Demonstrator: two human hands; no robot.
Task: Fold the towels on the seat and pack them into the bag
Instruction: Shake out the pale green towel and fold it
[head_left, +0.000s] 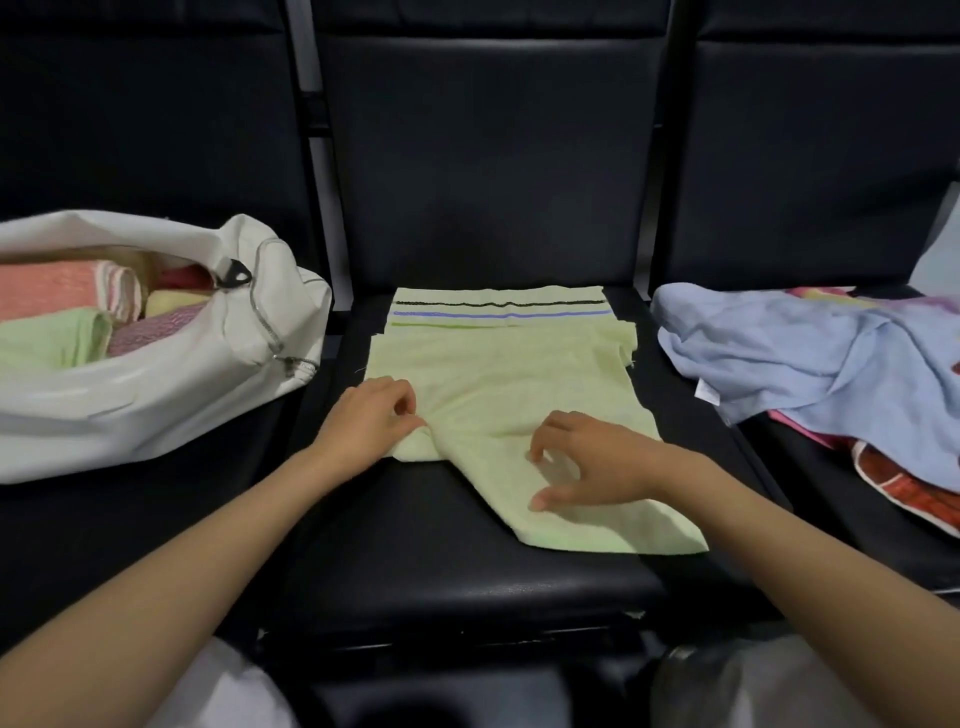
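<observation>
Towel (498, 374), pale green, pinched at its near left edge between thumb and forefinger of the left hand (369, 421). The right hand (597, 462) arches over the near flap with curled fingertips on the cloth; whether it grasps cannot be told. The towel lies on the middle seat (467, 571), between a white bag (156, 405) and a loose pile of towels (805, 353).
</observation>
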